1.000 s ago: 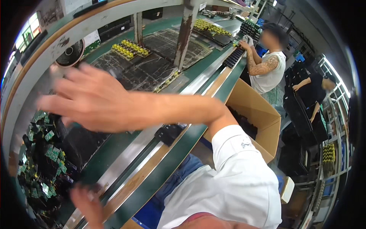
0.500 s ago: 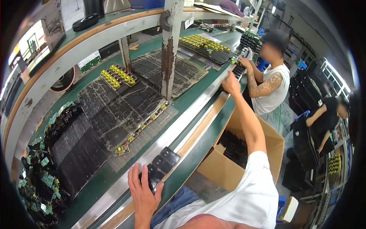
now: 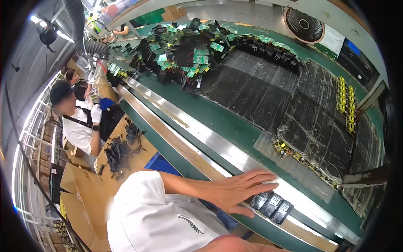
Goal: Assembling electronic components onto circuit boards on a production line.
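- Left hand (image 3: 237, 191), bare, palm down, fingers stretched out and thumb set well apart, the spread wide; it lies over the left end of the row of blocks, though how firmly it touches cannot be told
- Right hand, out of view; state of its fingers cannot be told
- Row of glossy black plastic blocks (image 3: 275, 206), oblong, rounded corners, at least three showing, side by side on the wooden strip; pale printed marks on their tops, too small to read
- Long brown wooden strip (image 3: 180, 150), running diagonally under the blocks
- Shiny silver metal rail (image 3: 236, 157), alongside the strip, on its far side
- Dark green flat bench top (image 3: 226, 124), beyond the rail
- Scuffed black flat mat (image 3: 247, 84), on the bench
- Heap of green circuit boards (image 3: 200, 59) with black parts, beside the mat
- Yellow block-shaped components (image 3: 342, 94), in rows at the right
- Round dark fan (image 3: 303, 24), behind the bench
- White short-sleeved shirt (image 3: 147, 214), the wearer's own, dark lettering on the chest
- Tangled dark cables (image 3: 117, 153), on brown cardboard
- Co-worker's white-gloved hand (image 3: 95, 113), at the left, dark wristwatch below
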Available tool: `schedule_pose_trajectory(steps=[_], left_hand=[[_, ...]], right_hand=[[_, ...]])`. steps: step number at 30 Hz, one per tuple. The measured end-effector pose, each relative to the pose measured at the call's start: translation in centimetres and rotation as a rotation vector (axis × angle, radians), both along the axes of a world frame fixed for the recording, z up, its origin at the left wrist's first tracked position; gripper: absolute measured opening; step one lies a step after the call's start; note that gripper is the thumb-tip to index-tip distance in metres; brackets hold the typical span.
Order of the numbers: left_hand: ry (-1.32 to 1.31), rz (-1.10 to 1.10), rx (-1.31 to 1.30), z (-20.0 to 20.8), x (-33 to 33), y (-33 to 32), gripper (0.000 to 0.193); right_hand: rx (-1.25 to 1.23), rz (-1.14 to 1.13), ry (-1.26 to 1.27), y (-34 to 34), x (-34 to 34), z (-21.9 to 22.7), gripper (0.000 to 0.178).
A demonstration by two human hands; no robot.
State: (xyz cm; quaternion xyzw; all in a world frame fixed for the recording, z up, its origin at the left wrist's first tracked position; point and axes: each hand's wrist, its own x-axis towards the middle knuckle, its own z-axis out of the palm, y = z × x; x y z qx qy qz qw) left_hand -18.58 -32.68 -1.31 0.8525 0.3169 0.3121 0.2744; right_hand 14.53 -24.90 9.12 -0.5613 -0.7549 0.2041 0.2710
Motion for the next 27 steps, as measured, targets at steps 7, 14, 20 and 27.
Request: schedule_pose_trajectory(steps=[7,14,20,27], left_hand=[[-0.030,-0.012,0.056,0.5,-0.2,0.4,0.085],[-0.191,0.214,0.087,0.3,-1.7,-1.0,0.054],[-0.136,0.264,-0.023,1.6,-3.4,-2.9,0.055],[0.021,0.298,0.119,2.2,-9.5,-2.7,0.060]], right_hand=[[-0.001,-0.098,-0.090,-4.5,8.8,-0.1,0.048],[-0.112,-0.699,-0.314,-14.1,26.7,-8.6,0.052],[-0.059,-0.581,-0.284,-14.7,10.4,-5.1,0.048],[-0.046,-0.418,-0.307,-15.0,-0.6,-2.9,0.050]])
